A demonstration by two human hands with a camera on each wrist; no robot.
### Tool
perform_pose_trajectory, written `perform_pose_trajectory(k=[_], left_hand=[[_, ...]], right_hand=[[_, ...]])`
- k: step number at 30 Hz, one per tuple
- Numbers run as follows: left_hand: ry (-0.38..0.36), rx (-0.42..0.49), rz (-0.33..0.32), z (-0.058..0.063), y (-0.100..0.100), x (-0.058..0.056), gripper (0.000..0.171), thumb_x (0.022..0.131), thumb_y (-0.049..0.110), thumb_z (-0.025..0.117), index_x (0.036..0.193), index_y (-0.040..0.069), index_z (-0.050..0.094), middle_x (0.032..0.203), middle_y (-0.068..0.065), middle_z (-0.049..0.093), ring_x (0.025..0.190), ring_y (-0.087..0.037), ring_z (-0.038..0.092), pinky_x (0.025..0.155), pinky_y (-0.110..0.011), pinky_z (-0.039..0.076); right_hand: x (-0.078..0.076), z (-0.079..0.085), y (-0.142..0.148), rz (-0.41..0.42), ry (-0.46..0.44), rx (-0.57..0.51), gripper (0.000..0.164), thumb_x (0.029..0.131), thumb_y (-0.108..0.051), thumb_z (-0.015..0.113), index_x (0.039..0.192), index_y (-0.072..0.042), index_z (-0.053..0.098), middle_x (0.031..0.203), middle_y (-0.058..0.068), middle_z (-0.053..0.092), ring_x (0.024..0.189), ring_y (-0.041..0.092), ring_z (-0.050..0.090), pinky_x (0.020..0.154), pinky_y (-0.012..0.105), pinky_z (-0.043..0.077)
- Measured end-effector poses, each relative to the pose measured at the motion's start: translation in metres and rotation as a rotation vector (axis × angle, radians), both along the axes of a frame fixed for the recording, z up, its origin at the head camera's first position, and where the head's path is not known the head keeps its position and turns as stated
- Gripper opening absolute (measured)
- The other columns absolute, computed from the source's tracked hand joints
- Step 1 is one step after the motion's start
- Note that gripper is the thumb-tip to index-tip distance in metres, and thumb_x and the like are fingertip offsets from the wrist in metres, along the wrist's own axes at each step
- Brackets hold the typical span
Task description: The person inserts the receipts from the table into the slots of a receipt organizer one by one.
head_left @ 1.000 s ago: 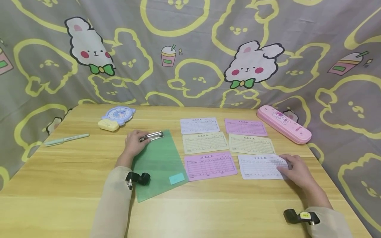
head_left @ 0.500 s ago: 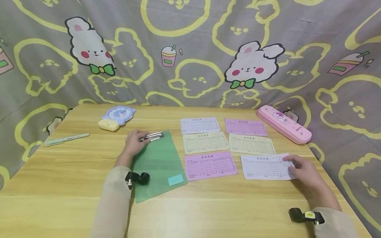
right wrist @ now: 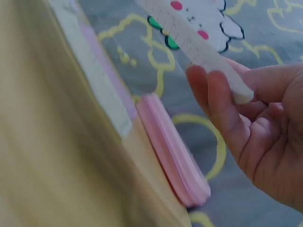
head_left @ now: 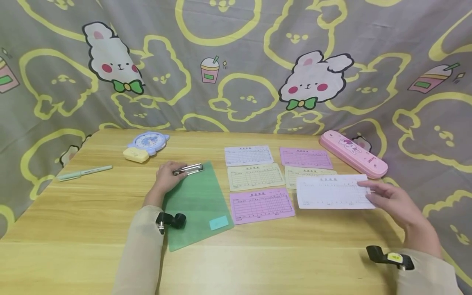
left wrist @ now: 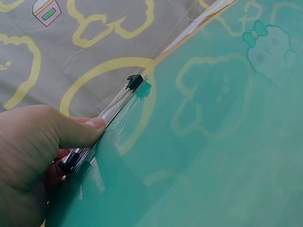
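My left hand [head_left: 169, 179] grips the metal clip [head_left: 189, 169] at the top of a green clipboard [head_left: 195, 200], which lies on the table. In the left wrist view, the thumb presses along the clip's side. My right hand [head_left: 396, 203] pinches a white printed form [head_left: 332, 194] by its right edge, raised above the table and overlapping a yellow form [head_left: 311, 171]. The right wrist view shows this sheet almost edge-on between fingers and thumb. Other forms lie flat in rows: a purple one [head_left: 262, 206], another yellow one [head_left: 255, 177], a white one [head_left: 248, 155] and a purple one [head_left: 305, 157].
A pink pencil case [head_left: 354, 155] stands at the back right. Toward the back left are a blue clock-like toy [head_left: 149, 141] and a yellow block [head_left: 135, 155], with a pale green pen [head_left: 85, 173] nearer. A patterned curtain [head_left: 243, 53] hangs behind the table.
My right hand has drawn the white form slightly right, then lifted it off the table and tilted it up. The left hand has stayed at the clip.
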State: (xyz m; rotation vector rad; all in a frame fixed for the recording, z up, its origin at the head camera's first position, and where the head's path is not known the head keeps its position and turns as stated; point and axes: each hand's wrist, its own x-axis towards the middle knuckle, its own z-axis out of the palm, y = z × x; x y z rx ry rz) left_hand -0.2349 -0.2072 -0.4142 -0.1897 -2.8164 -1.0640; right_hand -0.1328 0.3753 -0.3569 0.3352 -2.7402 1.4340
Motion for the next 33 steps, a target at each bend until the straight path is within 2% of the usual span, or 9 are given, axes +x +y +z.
perform_pose_trajectory(k=[4, 9, 11, 15, 18, 21, 25, 28, 33], left_hand=[[0.003, 0.004, -0.003, 0.000, -0.001, 0.001, 0.035, 0.079, 0.015, 0.062, 0.112, 0.004, 0.057, 0.109, -0.019, 0.049, 0.098, -0.035, 0.038, 0.081, -0.047, 0.022], [0.010, 0.001, -0.002, 0.000, -0.001, 0.002, 0.033, 0.079, 0.014, 0.062, 0.110, 0.004, 0.059, 0.107, -0.019, 0.050, 0.097, -0.035, 0.039, 0.080, -0.047, 0.022], [0.011, 0.000, 0.000, -0.001, -0.001, 0.002, 0.033, 0.079, 0.015, 0.062, 0.110, 0.004, 0.059, 0.107, -0.019, 0.050, 0.096, -0.035, 0.039, 0.080, -0.047, 0.022], [0.022, -0.001, 0.005, -0.002, 0.000, 0.001, 0.032, 0.078, 0.015, 0.063, 0.109, 0.005, 0.060, 0.107, -0.018, 0.050, 0.096, -0.035, 0.040, 0.079, -0.047, 0.023], [0.035, -0.006, 0.005, -0.002, 0.001, 0.001, 0.032, 0.078, 0.015, 0.063, 0.108, 0.004, 0.060, 0.105, -0.019, 0.051, 0.095, -0.035, 0.040, 0.079, -0.047, 0.024], [0.040, -0.012, 0.006, -0.003, 0.001, 0.002, 0.032, 0.077, 0.016, 0.063, 0.108, 0.005, 0.061, 0.105, -0.019, 0.051, 0.094, -0.036, 0.041, 0.079, -0.047, 0.024], [0.032, -0.014, 0.009, -0.003, 0.001, 0.003, 0.033, 0.078, 0.017, 0.063, 0.108, 0.005, 0.060, 0.105, -0.019, 0.051, 0.095, -0.036, 0.041, 0.079, -0.047, 0.025], [0.020, -0.011, 0.010, -0.002, 0.002, 0.003, 0.033, 0.078, 0.016, 0.062, 0.109, 0.004, 0.059, 0.106, -0.019, 0.050, 0.096, -0.035, 0.039, 0.079, -0.047, 0.024], [0.004, -0.006, 0.014, 0.000, 0.002, 0.003, 0.033, 0.079, 0.014, 0.061, 0.110, 0.004, 0.059, 0.108, -0.020, 0.049, 0.098, -0.035, 0.038, 0.080, -0.047, 0.023]], right_hand=[[-0.015, 0.005, -0.019, 0.040, 0.012, -0.043, 0.031, 0.086, -0.005, 0.052, 0.116, 0.000, 0.051, 0.121, -0.009, 0.037, 0.096, -0.001, 0.042, 0.069, 0.015, 0.041], [-0.035, 0.006, -0.054, 0.082, 0.022, -0.069, 0.032, 0.085, -0.008, 0.054, 0.115, -0.001, 0.052, 0.107, -0.009, 0.050, 0.087, 0.006, 0.049, 0.068, 0.019, 0.042], [-0.043, 0.005, -0.071, 0.095, 0.012, -0.074, 0.032, 0.084, -0.010, 0.056, 0.115, -0.001, 0.052, 0.102, -0.007, 0.052, 0.084, 0.008, 0.050, 0.068, 0.020, 0.042], [-0.057, 0.000, -0.105, 0.130, -0.059, -0.170, 0.033, 0.083, -0.010, 0.057, 0.113, 0.003, 0.051, 0.099, 0.002, 0.052, 0.083, 0.013, 0.050, 0.069, 0.025, 0.043], [-0.066, -0.005, -0.130, 0.158, -0.103, -0.228, 0.034, 0.081, -0.007, 0.058, 0.112, 0.005, 0.051, 0.104, 0.008, 0.052, 0.085, 0.015, 0.052, 0.071, 0.028, 0.044], [-0.073, -0.010, -0.154, 0.199, -0.115, -0.229, 0.034, 0.079, -0.005, 0.059, 0.111, 0.003, 0.053, 0.107, 0.013, 0.053, 0.084, 0.014, 0.054, 0.072, 0.029, 0.044], [-0.078, -0.016, -0.184, 0.269, -0.135, -0.219, 0.033, 0.079, -0.002, 0.057, 0.111, 0.002, 0.054, 0.103, 0.017, 0.054, 0.067, 0.012, 0.053, 0.060, 0.028, 0.045], [-0.082, -0.018, -0.205, 0.292, -0.169, -0.217, 0.032, 0.080, -0.001, 0.055, 0.112, -0.001, 0.055, 0.101, 0.015, 0.054, 0.064, 0.012, 0.051, 0.056, 0.029, 0.045], [-0.090, -0.021, -0.234, 0.349, -0.172, -0.225, 0.033, 0.078, 0.003, 0.054, 0.111, 0.000, 0.056, 0.107, 0.015, 0.055, 0.083, 0.022, 0.056, 0.069, 0.032, 0.046]])
